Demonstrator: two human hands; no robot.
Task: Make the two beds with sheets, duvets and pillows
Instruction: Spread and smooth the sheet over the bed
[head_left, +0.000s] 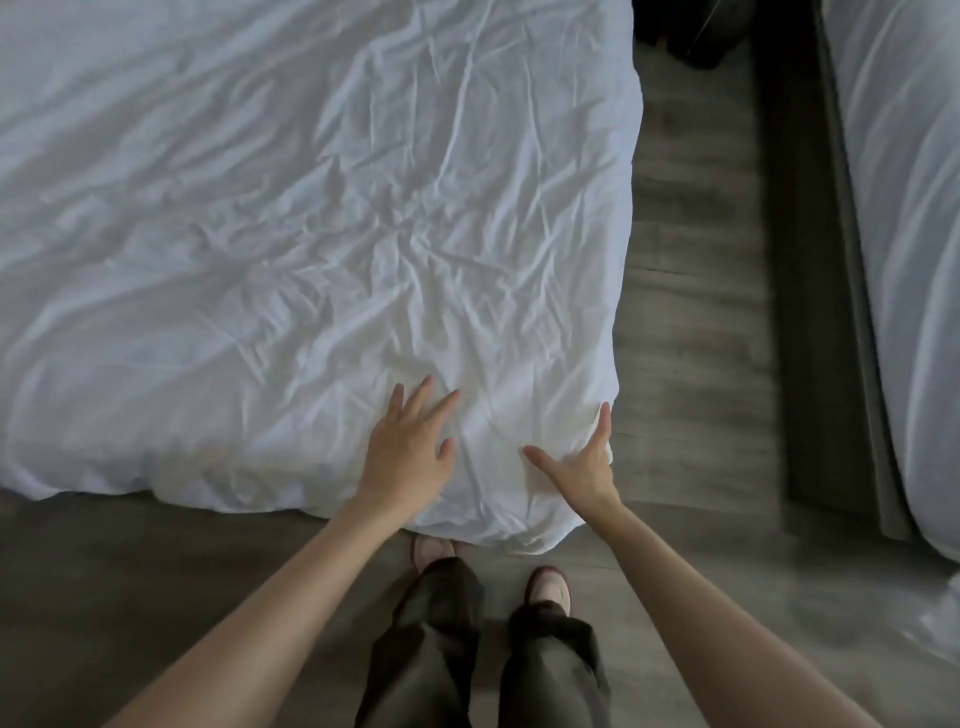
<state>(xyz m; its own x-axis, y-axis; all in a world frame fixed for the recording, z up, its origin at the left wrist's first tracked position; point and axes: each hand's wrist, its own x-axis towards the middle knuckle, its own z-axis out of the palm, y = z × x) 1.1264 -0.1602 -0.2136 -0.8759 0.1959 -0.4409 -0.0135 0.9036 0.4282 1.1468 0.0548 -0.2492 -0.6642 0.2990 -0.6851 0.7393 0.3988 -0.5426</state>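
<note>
We look down on a white crumpled duvet that covers the bed on the left and fills most of the view, its near edge and right edge hanging down to the grey wood-grain floor. The left hand lies palm down on the duvet near its near right corner, fingers straight and spread, gripping nothing. The right hand rests against that corner just beside it, thumb stretched towards the left hand and forefinger straight along the right edge; we see it holding nothing, though its other fingers are hidden past the edge. Below the hands we see dark trousers and pale shoes, toes close to the hanging duvet. Across a strip of floor, a second white-covered bed stands at the right edge on a dark bed frame
</note>
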